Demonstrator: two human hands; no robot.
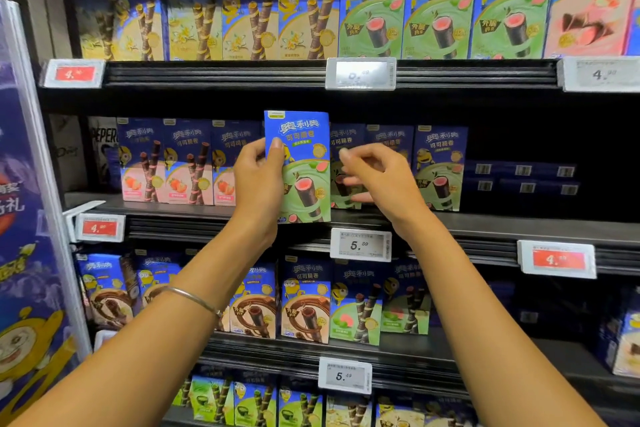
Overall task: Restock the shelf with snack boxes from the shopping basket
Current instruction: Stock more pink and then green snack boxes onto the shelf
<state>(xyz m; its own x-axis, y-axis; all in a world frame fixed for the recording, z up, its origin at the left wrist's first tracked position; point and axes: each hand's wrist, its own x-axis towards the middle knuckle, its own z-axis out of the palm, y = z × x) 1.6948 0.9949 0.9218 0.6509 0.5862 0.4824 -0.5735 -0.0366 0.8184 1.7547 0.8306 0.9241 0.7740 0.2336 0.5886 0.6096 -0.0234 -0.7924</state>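
Head view: my left hand (pixel 258 180) gripped the green snack box (pixel 304 163) upright, probably to match the row on the shelf (pixel 485 222); my right hand (pixel 375 175) hovered loosely spread, empty.

Blue-green snack box (pixel 304 163) upright at the middle shelf (pixel 519 224) front.

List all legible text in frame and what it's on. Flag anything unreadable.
"奥利奥", "可可脆卷": blue-and-green snack box gripped by the left hand.
"5.39": white price tag, centre.
"5.": lower white price tag; cents blurred.
"4.": red price tag, left; cents blurred.
"PEPER": black box, far left.
Fine print elsewhere: too small to read.
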